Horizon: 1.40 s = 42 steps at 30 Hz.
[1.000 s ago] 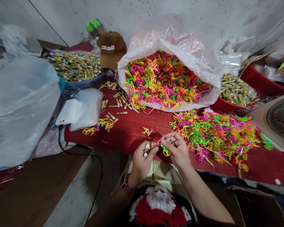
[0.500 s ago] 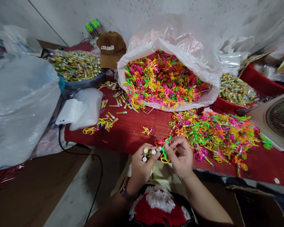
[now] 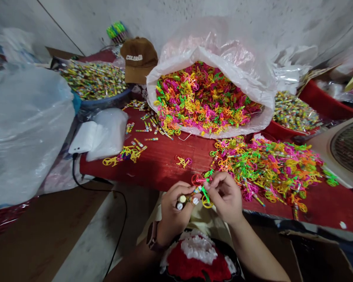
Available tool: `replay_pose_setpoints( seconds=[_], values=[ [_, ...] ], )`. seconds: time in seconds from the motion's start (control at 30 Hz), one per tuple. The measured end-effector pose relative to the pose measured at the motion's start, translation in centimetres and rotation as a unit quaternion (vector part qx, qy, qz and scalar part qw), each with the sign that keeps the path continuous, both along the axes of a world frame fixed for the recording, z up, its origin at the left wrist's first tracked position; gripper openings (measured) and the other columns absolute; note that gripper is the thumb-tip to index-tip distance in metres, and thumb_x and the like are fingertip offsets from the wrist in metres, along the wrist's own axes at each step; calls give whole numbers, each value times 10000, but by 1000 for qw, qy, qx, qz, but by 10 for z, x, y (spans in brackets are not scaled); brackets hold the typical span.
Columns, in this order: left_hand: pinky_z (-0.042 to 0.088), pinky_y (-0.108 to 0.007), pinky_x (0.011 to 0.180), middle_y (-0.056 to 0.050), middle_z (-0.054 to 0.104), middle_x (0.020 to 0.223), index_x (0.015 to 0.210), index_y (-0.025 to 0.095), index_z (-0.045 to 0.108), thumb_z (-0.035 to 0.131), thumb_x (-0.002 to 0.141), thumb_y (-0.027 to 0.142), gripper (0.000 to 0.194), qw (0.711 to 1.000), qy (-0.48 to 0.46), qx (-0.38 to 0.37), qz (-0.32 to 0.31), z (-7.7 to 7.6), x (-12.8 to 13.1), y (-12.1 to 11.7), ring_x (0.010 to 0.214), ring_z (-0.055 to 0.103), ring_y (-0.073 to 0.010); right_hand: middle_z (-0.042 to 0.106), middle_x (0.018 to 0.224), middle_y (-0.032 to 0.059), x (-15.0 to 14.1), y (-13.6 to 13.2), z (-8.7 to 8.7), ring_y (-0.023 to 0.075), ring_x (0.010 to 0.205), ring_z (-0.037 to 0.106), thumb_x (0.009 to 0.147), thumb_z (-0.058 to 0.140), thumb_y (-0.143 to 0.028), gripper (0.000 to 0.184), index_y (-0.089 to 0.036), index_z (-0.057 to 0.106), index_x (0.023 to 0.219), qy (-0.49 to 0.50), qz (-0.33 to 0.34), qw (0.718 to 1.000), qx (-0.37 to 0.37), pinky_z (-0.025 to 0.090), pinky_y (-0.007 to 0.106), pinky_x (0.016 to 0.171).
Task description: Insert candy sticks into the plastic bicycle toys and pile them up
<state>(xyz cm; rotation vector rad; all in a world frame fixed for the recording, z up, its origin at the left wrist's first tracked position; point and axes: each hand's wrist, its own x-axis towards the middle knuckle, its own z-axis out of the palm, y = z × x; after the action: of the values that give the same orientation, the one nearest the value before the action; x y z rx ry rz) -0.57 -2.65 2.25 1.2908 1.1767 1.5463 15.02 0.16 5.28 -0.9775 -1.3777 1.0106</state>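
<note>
My left hand is curled around several small printed tubes whose pale round ends face up. In a pinch between thumb and fingers, my right hand holds a little plastic toy bicycle with a green frame, a red wheel and a yellow wheel. One printed tube from the left hand lies close against the bicycle; whether they are joined I cannot tell. Beyond my hands, another small toy bicycle in yellow and pink lies on the red table. To the right spreads a heap of colourful bicycles with tubes.
A large white sack of toy bicycles lies open at the back. Tubes fill a blue basin on the left and a red basin on the right. A phone, a cap and a fan stand around.
Both hands have moved slightly lower. More pale tube ends show in my left hand than before, and my right fingers have shifted on the bicycle, drawing closer together.
</note>
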Motion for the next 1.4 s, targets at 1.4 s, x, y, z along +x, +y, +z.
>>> replay_pose_setpoints(
  seconds=[1.4],
  values=[
    [318, -201, 478, 21, 602, 698, 1132, 160, 716, 698, 951, 550, 430, 980, -98, -174, 22, -46, -32, 36, 508, 417, -87, 750, 1237, 170, -45, 99, -37, 296, 1215, 599, 1006, 510, -92, 430, -166, 664, 1401, -619, 138, 771, 56, 466, 429, 1035]
  ],
)
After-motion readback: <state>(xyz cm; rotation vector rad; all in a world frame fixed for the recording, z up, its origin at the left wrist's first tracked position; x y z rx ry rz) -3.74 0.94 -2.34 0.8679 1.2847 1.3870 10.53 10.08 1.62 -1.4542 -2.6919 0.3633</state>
